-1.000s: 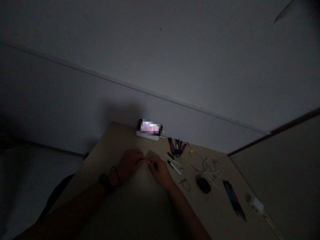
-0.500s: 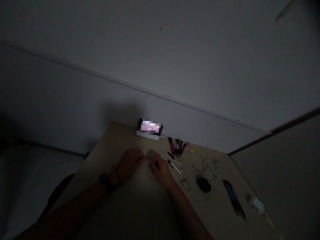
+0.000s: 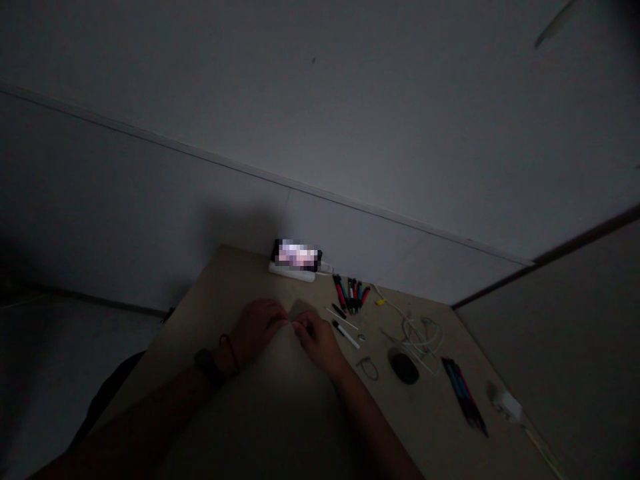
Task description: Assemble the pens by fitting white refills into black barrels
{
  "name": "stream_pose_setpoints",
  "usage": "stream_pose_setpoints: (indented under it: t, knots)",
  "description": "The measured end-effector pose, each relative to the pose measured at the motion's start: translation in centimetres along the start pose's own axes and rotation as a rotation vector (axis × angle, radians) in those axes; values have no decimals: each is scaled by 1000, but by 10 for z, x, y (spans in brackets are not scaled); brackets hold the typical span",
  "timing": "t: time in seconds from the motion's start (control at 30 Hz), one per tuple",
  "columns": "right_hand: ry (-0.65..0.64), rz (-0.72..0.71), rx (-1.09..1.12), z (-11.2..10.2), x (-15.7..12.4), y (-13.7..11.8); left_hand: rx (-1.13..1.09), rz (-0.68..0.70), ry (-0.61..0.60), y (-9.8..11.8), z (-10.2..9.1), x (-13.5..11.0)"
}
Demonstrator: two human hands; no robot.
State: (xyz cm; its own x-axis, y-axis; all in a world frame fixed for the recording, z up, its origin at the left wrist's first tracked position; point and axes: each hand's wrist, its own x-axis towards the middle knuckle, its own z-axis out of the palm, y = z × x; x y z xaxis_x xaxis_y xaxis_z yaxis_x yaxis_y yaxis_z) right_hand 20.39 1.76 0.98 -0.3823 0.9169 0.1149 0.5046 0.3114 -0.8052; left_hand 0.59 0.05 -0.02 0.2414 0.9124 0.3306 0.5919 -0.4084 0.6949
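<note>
Small thing [image 3: 290, 322] between both hands [image 3: 260, 327] [image 3: 317, 340], details unclear.

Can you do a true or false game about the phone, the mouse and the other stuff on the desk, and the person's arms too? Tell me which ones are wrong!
1. The mouse is on the desk. True.
2. The phone is dark. False: it is lit up.
3. The left grip and right grip are close together. True.
4. The watch is on the right arm. False: it is on the left arm.
5. Some pens near the phone have red on them. True.
</note>
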Motion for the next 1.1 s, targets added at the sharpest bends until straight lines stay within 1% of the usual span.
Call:
stream_pose_setpoints:
  t: [0.33,0.57,0.7,0.77,0.83,0.93,1.0,1.1]
  knots:
    - [-14,6,11,1,1,6,16,-9,7,3,-1,0]
    - [-15,-36,-16,2,-1,3,14,1,2,4,-3,1]
    - [17,-62,-88,-5,-1,4,-7,-2,33,2,-1,1]
    - [69,-58,-184,-13,0,6,-16,-8,53,1,-1,0]
    - [151,-24,-321,-23,1,9,-21,-7,66,-1,1,0]
    - [241,111,-534,-39,0,15,-20,-9,71,-2,2,0]
    - [254,205,-643,-48,-3,18,-9,-22,76,-3,3,0]
    - [221,277,-733,-58,-6,20,4,-30,78,-2,3,0]
